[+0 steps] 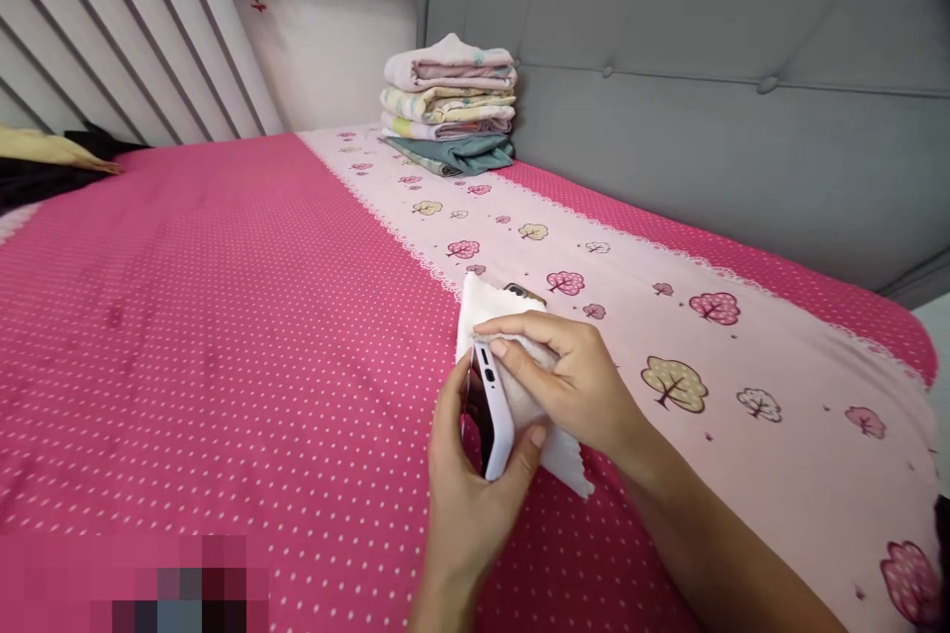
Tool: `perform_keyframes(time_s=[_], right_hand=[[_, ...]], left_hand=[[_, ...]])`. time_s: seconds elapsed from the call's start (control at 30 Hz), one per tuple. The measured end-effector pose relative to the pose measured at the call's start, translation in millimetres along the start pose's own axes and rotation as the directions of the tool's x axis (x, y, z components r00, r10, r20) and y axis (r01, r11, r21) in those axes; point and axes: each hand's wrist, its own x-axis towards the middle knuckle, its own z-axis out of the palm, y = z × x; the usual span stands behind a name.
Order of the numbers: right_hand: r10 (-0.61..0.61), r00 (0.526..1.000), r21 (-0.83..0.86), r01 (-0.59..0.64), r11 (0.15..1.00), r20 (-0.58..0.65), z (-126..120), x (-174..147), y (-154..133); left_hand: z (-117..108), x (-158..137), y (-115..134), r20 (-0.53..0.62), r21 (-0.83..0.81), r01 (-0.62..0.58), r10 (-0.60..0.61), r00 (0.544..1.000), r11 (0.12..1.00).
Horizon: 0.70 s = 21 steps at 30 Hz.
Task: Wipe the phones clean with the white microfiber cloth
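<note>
My left hand (464,495) grips a phone (502,420) in a pale lavender case along its long sides. The phone is tilted on edge, its bottom end with the port facing me and its dark screen to the left. My right hand (575,376) presses a white cloth (568,465) with zigzag edges against the back and end of the phone. Thumb and fingers pinch the cloth near the phone's corner. Just beyond the cloth, a dark object with a brownish edge (526,294) shows partly; the cloth hides the rest of it.
A pink dotted bedspread (259,336) with a pale tree-print band lies below. Folded cloths (449,104) are stacked by the grey padded headboard (668,59). A white radiator (134,49) stands at the back left, with black and yellow fabric (55,158) near it.
</note>
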Motion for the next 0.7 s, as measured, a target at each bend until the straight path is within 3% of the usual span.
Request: perform_keyframes(time_s=[0.37,0.53,0.7], right_hand=[[0.04,0.997,0.13,-0.047,0.99,0.059,-4,1,3],[0.049,0.997,0.12,-0.055,0.991,0.057,2,-3,2],[-0.012,1.0,0.098,0.011,0.995,0.007,13,-6,0]], left_hand=[[3,2,9,-0.102,-0.109,0.11,-0.121,0.987,0.988],[-1,2,8,-0.081,-0.138,0.071,-0.083,0.993,0.988],[-7,3,4,-0.043,-0.194,0.042,-0.051,0.998,0.98]])
